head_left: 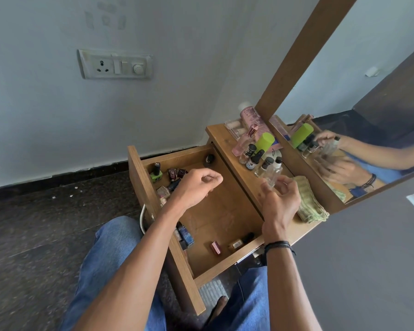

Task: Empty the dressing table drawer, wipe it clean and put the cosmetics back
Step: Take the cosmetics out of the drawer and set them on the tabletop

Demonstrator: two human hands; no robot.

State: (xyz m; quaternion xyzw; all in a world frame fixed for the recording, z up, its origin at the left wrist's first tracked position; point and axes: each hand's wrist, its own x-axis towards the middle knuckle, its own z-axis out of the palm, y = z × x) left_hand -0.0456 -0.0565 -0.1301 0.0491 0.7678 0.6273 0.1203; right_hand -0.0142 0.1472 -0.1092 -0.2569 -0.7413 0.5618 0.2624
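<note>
Right hand [281, 201] pinching a bottle [273, 173] at the table's [237, 172] front edge is risking toppling crowded vials [255, 161]; left hand [196, 187] is hanging slack, empty.

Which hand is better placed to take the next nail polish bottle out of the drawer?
The left hand: it hovers empty over the drawer, close to the nail polish bottles. The right hand holds a clear bottle at the tabletop.
</note>
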